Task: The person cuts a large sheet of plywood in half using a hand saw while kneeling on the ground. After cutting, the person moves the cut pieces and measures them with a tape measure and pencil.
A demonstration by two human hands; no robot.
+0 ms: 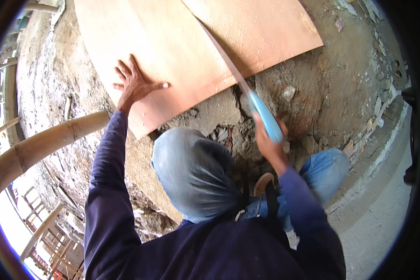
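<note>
A sheet of plywood (172, 51) lies in front of me, with a long cut running from its near edge toward the far side. My left hand (133, 86) is spread flat on the part left of the cut, fingers apart. In my right hand (268, 137) is the light blue handle of a handsaw (265, 115), with my fingers wrapped round it. The saw's blade (226, 60) slants away from me and sits in the cut. Motion blurs the right hand and the handle a little.
Rough, broken ground (247, 121) with loose stones lies under the near edge of the sheet. A thick bamboo pole (46, 144) comes in at the left, close to my left forearm. My bent knee (186, 168) is near the sheet's edge. Grey concrete (373, 200) stretches along the right.
</note>
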